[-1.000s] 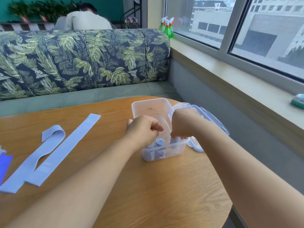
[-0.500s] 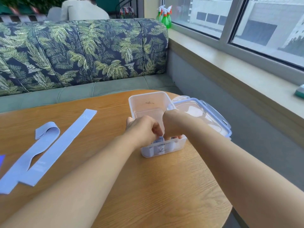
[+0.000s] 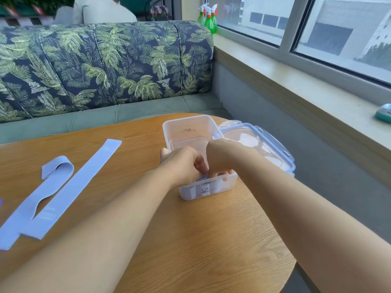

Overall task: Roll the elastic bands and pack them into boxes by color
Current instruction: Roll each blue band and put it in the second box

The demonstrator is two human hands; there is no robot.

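Clear plastic box (image 3: 189, 126) receives left hand (image 3: 179, 163) and right hand (image 3: 220, 156), fingers (image 3: 200, 166) curled.

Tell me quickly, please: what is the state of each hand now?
Left hand: fingers curled over the rolled bands in the box; grip hidden, cannot tell.
Right hand: fingers dipped into the box; cannot tell.

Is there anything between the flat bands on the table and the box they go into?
Nothing visible. The clear box is open, its lid lying to its right. Only bare table separates the flat bands from it. The left hand, right hand and rolled bands occupy its near end.
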